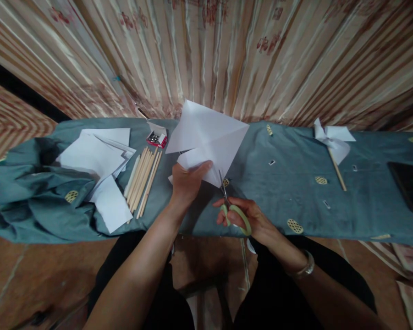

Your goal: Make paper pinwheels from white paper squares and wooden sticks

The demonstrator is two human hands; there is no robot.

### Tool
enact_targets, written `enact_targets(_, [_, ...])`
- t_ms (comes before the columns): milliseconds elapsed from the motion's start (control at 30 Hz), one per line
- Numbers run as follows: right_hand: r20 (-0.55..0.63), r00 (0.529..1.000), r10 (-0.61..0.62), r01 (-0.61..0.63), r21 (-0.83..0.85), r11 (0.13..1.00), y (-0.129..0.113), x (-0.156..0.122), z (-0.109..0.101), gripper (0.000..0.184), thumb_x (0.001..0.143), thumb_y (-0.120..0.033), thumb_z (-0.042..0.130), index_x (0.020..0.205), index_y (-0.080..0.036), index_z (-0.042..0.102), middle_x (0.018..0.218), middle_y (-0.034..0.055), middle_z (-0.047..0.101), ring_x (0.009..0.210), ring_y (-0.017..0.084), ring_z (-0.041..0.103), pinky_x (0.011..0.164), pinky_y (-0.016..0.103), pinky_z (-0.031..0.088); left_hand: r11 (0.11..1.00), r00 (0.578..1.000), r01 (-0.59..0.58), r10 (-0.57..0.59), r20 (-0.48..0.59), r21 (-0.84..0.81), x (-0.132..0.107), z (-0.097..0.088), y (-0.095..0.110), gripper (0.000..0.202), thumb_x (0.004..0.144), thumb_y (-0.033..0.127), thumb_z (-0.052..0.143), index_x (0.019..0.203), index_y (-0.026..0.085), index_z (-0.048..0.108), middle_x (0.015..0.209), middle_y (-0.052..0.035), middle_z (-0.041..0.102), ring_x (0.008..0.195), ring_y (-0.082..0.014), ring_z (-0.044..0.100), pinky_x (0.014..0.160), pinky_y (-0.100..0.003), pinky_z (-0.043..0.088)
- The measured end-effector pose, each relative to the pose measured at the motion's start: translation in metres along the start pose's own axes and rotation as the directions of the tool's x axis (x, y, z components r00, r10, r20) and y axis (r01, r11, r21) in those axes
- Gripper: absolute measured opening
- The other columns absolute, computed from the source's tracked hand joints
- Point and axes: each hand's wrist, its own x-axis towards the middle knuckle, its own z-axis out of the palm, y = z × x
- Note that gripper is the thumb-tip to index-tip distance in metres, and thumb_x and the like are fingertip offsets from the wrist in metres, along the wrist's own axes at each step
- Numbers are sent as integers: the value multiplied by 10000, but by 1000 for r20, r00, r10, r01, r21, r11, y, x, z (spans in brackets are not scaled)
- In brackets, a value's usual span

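Note:
My left hand point(187, 181) is closed on the lower corner of a white, creased sheet of paper point(206, 133), holding it up above the teal-covered table point(289, 188). My right hand point(244, 217) grips green-handled scissors point(232, 206); their blades point up and meet the paper's lower corner. Both forearms reach in from the bottom of the view.
A bundle of wooden sticks point(144, 181) lies left of my hands, beside loose white sheets point(96, 158). A small red box of pins point(157, 136) sits behind them. A finished paper pinwheel on a stick point(332, 142) and a dark phone point(409, 185) lie at right. Striped curtain behind.

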Motion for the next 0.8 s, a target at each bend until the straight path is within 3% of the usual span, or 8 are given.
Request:
enact_targets(167, [36, 999, 10, -10, 2, 1000, 1, 2, 0, 501, 750, -608, 739, 1010, -184, 677, 754, 7, 656, 649, 125, 629, 672, 291, 567, 1000, 1000, 8, -8, 21, 2, 0, -1, 0, 153, 631, 236, 820, 754, 209, 733, 703, -12, 731, 799, -205, 705, 680, -279, 546])
enact_targets(433, [-5, 1000, 11, -11, -5, 1000, 1, 2, 2, 486, 751, -598, 745, 988, -177, 692, 732, 21, 654, 619, 129, 605, 587, 266, 522, 1000, 1000, 9, -9, 5, -9, 1, 0, -4, 150, 627, 216, 827, 746, 203, 736, 712, -16, 727, 806, -212, 701, 711, -292, 546])
enact_targets(800, [-15, 1000, 9, -9, -17, 1000, 0, 3, 3, 444, 745, -568, 761, 984, -199, 695, 734, -3, 638, 631, 117, 593, 661, 285, 572, 1000, 1000, 11, -11, 11, -29, 0, 0, -3, 139, 632, 195, 823, 737, 217, 735, 742, -18, 729, 786, -197, 692, 708, -286, 528])
